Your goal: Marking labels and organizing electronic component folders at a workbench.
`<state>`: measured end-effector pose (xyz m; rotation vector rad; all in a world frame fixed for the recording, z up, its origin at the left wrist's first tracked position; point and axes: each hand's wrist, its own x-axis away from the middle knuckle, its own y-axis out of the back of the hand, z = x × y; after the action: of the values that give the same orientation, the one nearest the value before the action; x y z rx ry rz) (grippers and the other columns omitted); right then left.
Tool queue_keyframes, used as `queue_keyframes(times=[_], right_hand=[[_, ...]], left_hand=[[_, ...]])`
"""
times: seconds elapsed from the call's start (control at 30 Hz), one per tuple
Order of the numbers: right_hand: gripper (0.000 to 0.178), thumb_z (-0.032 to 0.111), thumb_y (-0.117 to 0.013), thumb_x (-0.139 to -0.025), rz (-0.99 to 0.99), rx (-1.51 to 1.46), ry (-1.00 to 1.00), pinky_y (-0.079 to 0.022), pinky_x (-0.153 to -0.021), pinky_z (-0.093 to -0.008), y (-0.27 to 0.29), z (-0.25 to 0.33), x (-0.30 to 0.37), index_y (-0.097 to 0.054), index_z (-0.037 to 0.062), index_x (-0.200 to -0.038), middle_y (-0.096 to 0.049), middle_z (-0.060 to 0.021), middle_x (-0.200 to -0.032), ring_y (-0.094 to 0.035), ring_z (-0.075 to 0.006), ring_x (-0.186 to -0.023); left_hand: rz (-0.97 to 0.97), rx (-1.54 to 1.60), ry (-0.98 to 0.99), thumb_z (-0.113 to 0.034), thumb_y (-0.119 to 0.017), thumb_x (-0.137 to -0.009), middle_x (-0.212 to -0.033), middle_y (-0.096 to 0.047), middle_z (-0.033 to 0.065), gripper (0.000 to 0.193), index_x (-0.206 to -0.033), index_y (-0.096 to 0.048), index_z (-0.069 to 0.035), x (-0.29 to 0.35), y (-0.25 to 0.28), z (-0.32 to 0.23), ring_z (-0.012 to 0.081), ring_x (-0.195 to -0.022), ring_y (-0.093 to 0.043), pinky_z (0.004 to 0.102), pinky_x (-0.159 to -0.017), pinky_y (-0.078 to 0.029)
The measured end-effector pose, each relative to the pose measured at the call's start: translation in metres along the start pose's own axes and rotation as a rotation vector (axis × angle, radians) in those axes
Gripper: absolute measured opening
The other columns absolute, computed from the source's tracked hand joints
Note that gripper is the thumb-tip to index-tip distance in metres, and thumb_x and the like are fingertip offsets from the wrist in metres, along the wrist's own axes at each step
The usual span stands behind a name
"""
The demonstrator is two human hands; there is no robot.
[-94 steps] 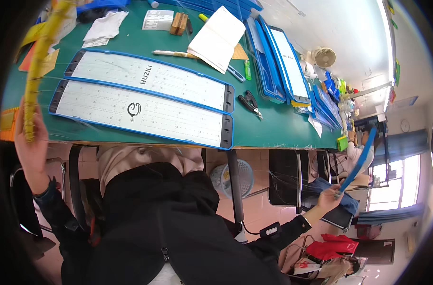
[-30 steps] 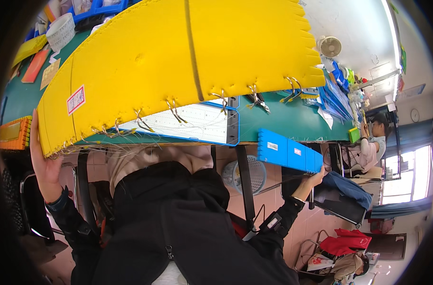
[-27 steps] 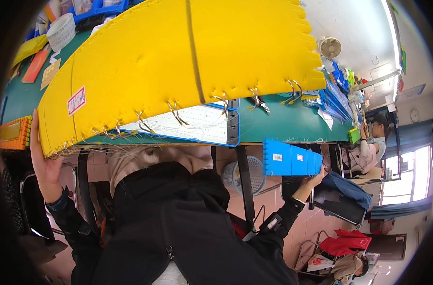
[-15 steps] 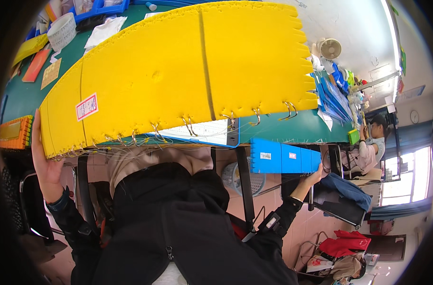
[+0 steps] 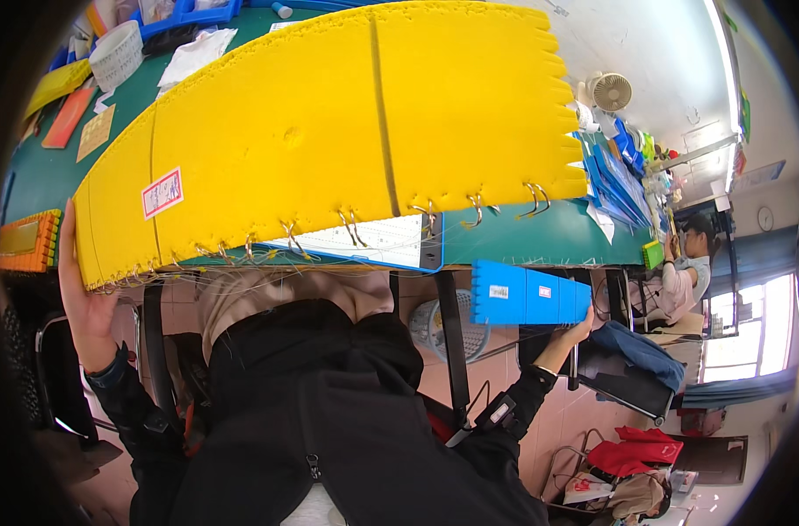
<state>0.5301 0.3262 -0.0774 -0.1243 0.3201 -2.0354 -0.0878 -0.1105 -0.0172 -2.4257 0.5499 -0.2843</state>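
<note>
By the green table point(image 5: 584, 232), the nine-o'clock left hand point(image 5: 87, 300) pinches a yellow board point(image 5: 268, 149), the four-o'clock right hand point(image 5: 575, 330) a blue board point(image 5: 529, 295), endwise, seemingly baring faces.

On yellow piece point(image 5: 285, 140), left of centre in the frame: red-bordered label point(image 5: 162, 193), too small to read. On blue piece point(image 5: 520, 302), right of centre: white label point(image 5: 499, 292) and red-edged label point(image 5: 544, 292), likewise illegible.

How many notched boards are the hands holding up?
2: the yellow board, its left end in the left hand, and the blue board, its right end in the right hand. Another could be hidden behind either.
</note>
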Motion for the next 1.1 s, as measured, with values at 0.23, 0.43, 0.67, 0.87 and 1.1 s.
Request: queue_keyframes(times=[0.23,0.43,0.67,0.87,1.1], right_hand=[[0.04,0.031,-0.051,-0.091,0.007,0.036,0.059,-0.054,-0.075,-0.0369,0.005,-0.005,-0.005,-0.062,-0.003,-0.109,-0.065,-0.0128,-0.1,-0.066,-0.0243,-0.085],[0.046,0.033,-0.049,-0.093,0.217,0.105,-0.117,-0.053,-0.083,-0.0382,-0.001,-0.001,0.003,-0.057,-0.0024,-0.121,-0.063,-0.0148,-0.108,-0.065,-0.0256,-0.091],[0.054,0.033,-0.043,-0.095,0.546,0.069,-0.103,-0.048,-0.092,-0.0372,-0.022,0.005,0.042,-0.043,-0.002,-0.136,-0.053,-0.0147,-0.128,-0.058,-0.0242,-0.109],[0.053,0.032,-0.042,-0.096,0.583,0.024,0.027,-0.046,-0.095,-0.0369,-0.042,0.011,0.045,-0.042,-0.0022,-0.137,-0.051,-0.0144,-0.131,-0.056,-0.0229,-0.112],[0.052,0.029,-0.045,-0.096,0.462,0.043,-0.049,-0.049,-0.091,-0.0353,-0.069,0.021,0.055,-0.038,0.0028,-0.14,-0.053,-0.015,-0.125,-0.056,-0.0238,-0.11]], left_hand=[[0.008,0.011,-0.006,-0.019,-0.04,-0.101,-0.141,-0.045,0.0124,0.041,-0.139,-0.041,-0.005,-0.002,0.005,0.001,0.0242,-0.12,-0.055,0.0364,-0.087,-0.055],[0.119,-0.003,-0.029,-0.018,-0.04,-0.102,-0.141,-0.044,0.0128,0.04,-0.14,-0.041,-0.005,-0.008,0.019,0.007,0.0251,-0.122,-0.053,0.0376,-0.09,-0.053],[0.138,-0.023,-0.048,-0.016,-0.038,-0.102,-0.144,-0.041,0.0123,0.041,-0.141,-0.038,-0.005,-0.002,0.014,0.003,0.0254,-0.125,-0.05,0.0384,-0.095,-0.05],[-0.05,-0.037,0.016,-0.015,-0.034,-0.102,-0.147,-0.036,0.0106,0.042,-0.144,-0.033,-0.007,-0.001,0.0,0.001,0.0254,-0.127,-0.047,0.039,-0.095,-0.051],[-0.037,-0.027,0.02,-0.016,-0.034,-0.102,-0.147,-0.036,0.0102,0.042,-0.143,-0.034,-0.008,-0.002,0.0,0.001,0.0251,-0.126,-0.048,0.039,-0.096,-0.051]])
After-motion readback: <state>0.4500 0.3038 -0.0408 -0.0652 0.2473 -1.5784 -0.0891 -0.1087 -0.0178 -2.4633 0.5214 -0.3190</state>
